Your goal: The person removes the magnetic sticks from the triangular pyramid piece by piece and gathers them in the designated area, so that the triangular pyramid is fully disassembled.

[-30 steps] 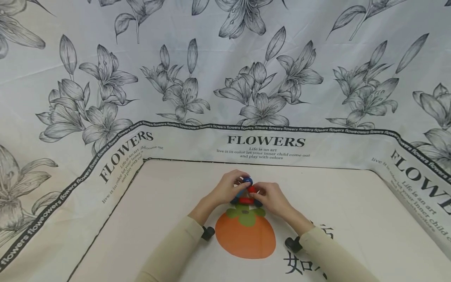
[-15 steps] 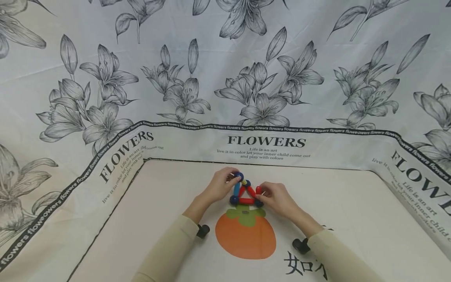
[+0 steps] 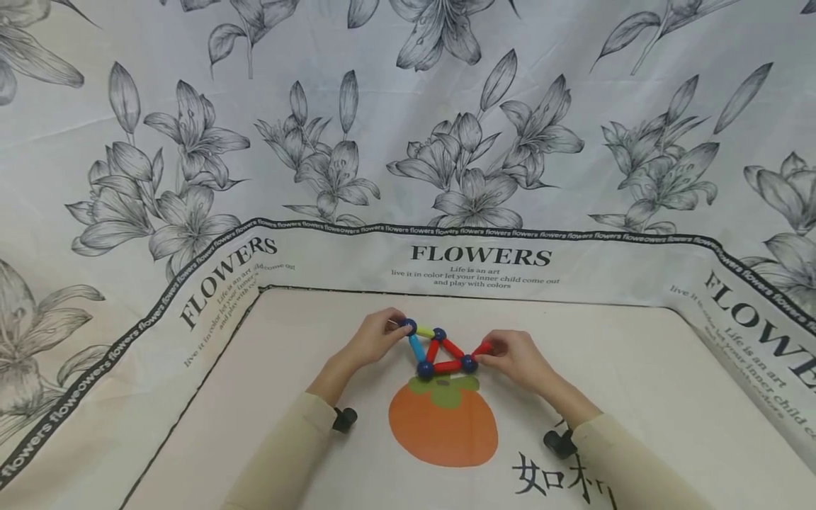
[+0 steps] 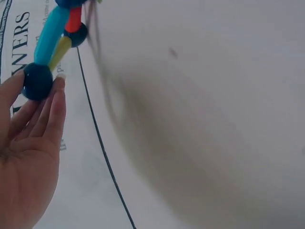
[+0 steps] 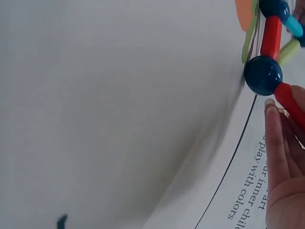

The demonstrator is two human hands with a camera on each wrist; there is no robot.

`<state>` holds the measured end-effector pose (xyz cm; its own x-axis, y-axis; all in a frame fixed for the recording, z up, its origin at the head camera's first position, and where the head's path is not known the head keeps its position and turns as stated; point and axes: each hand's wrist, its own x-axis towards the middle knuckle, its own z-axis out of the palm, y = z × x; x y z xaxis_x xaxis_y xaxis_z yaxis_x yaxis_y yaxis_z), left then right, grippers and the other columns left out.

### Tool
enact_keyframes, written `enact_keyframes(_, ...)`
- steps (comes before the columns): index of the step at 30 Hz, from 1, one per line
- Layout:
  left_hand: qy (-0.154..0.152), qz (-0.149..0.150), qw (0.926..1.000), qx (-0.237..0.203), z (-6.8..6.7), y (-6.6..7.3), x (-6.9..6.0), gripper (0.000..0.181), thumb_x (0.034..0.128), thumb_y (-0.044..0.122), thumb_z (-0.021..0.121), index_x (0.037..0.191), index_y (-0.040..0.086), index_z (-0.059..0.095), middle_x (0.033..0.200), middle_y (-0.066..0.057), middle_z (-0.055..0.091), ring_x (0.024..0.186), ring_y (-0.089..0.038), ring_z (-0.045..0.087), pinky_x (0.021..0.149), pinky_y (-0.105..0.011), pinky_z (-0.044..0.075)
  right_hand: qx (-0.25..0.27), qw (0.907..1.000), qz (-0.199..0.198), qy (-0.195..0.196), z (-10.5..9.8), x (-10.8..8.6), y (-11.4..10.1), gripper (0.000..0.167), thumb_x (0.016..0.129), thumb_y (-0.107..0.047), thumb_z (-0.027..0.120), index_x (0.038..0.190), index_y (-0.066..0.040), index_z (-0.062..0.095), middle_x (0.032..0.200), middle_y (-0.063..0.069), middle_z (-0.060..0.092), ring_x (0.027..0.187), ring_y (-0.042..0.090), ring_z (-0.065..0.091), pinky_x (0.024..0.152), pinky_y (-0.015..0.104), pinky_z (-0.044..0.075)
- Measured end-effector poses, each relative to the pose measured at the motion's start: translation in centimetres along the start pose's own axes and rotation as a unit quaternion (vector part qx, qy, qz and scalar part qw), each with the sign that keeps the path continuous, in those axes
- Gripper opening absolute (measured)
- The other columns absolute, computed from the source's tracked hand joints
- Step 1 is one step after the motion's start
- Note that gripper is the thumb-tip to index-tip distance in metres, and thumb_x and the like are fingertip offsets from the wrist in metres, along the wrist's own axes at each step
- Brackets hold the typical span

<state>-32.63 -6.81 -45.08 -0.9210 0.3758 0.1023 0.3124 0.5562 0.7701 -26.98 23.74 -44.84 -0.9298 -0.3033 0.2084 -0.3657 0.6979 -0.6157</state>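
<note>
Between the hands is a magnetic-stick toy frame of dark blue balls and coloured rods. Three red rods, one of them a lower red rod [image 3: 448,367], form a triangle; a light blue rod [image 3: 416,348] and a yellow rod [image 3: 424,331] make a second triangle on its left. My left hand [image 3: 372,338] pinches the corner blue ball [image 4: 38,81] where those two rods meet. On the other side, my right hand [image 3: 516,353] pinches a further red rod [image 5: 288,102], whose end touches the right-hand blue ball [image 5: 263,75]. The hand partly hides that rod.
A pale cloth [image 3: 306,319] covers the table, printed with an orange persimmon [image 3: 443,428] just in front of the frame and black characters [image 3: 542,476] near the right forearm. Behind stands a flower-patterned curtain [image 3: 357,262]. Black wrist cameras, such as one [image 3: 345,420], sit at both sleeves.
The hands have moved apart. My left hand has drawn its ball left and the light blue and yellow side has spread outward. My right hand has shifted right with its red rod.
</note>
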Motion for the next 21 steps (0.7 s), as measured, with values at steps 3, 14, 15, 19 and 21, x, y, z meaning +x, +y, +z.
enact_keyframes(3, -0.024, -0.015, 0.9996, 0.009, -0.7, -1.1, -0.9, 0.029, 0.1008, 0.027, 0.068, 0.122, 0.007, 0.065, 0.114, -0.005, 0.069, 0.103, -0.018, 0.066, 0.087, -0.033, 0.057, -0.014, 0.9998, 0.012, -0.006, -0.2, 0.1, 0.4, 0.013, 0.084, -0.016, 0.085, 0.093, -0.013, 0.076, 0.083, -0.006, 0.071, 0.082, 0.015, 0.066, 0.079, 0.033, 0.057)
enact_keyframes(14, -0.095, -0.018, 0.994, 0.051, -1.3, -2.2, -3.0, 0.023, 0.0988, 0.025, 0.07, 0.115, 0.009, 0.068, 0.102, 0.0, 0.069, 0.093, -0.015, 0.062, 0.088, -0.035, 0.054, -0.026, 0.999, -0.012, -0.035, -0.9, 0.3, 2.4, 0.014, 0.084, -0.012, 0.084, 0.097, -0.008, 0.08, 0.087, -0.003, 0.073, 0.081, 0.014, 0.064, 0.076, 0.03, 0.055)
enact_keyframes(15, -0.098, -0.016, 0.9936, 0.053, -1.3, -2.2, -3.1, 0.022, 0.0988, 0.025, 0.07, 0.115, 0.009, 0.068, 0.102, 0.0, 0.068, 0.093, -0.015, 0.062, 0.088, -0.035, 0.054, -0.03, 0.9987, -0.016, -0.037, -0.9, 0.2, 2.5, 0.015, 0.084, -0.011, 0.083, 0.098, -0.008, 0.08, 0.088, -0.002, 0.074, 0.081, 0.015, 0.064, 0.076, 0.031, 0.055)
enact_keyframes(19, -0.101, -0.008, 0.9931, 0.059, -1.1, -1.9, -3.3, 0.023, 0.0982, 0.023, 0.071, 0.115, 0.008, 0.068, 0.104, -0.001, 0.068, 0.096, -0.015, 0.062, 0.09, -0.036, 0.055, -0.039, 0.9978, -0.025, -0.047, -0.9, 0.0, 3.0, 0.017, 0.083, -0.008, 0.082, 0.1, -0.007, 0.08, 0.093, 0.001, 0.076, 0.086, 0.017, 0.066, 0.08, 0.035, 0.056)
enact_keyframes(21, -0.1, -0.007, 0.9929, 0.064, -1.1, -1.9, -3.4, 0.023, 0.098, 0.022, 0.071, 0.116, 0.007, 0.067, 0.104, -0.002, 0.068, 0.096, -0.016, 0.062, 0.09, -0.036, 0.054, -0.037, 0.9974, -0.035, -0.052, -0.9, -0.1, 3.1, 0.017, 0.084, -0.008, 0.082, 0.1, -0.007, 0.079, 0.094, 0.001, 0.076, 0.087, 0.018, 0.066, 0.079, 0.036, 0.056)
